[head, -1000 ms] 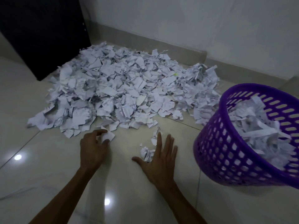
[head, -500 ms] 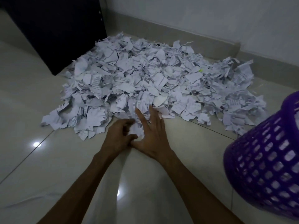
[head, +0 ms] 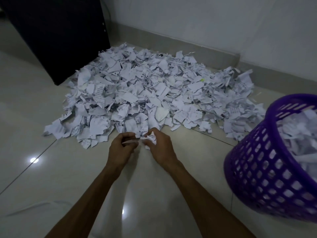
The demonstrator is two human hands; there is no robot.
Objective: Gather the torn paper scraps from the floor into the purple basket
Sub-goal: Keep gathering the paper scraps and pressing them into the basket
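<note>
Clutching a small wad of scraps (head: pixel 148 141), left hand (head: pixel 121 148) and right hand (head: pixel 161 148) must next carry it right to the purple basket (head: pixel 260 170).

Spread across the floor (head: pixel 51 169) ahead: a wide heap of paper scraps (head: pixel 154 93), reaching back almost to the skirting (head: pixel 205 54) at the foot of the wall (head: pixel 205 18). Behind the heap on its left, touching its far-left edge: a cabinet (head: pixel 60 36). To the right of the heap, near its right fringe and closer to the camera: the basket (head: pixel 267 169), tilted, with more scraps (head: pixel 298 134) inside. Just before the heap's near edge, side by side: left hand (head: pixel 121 149) and right hand (head: pixel 160 148), a few scraps (head: pixel 149 139) held between them, both forearms running back toward the bottom edge.
</note>
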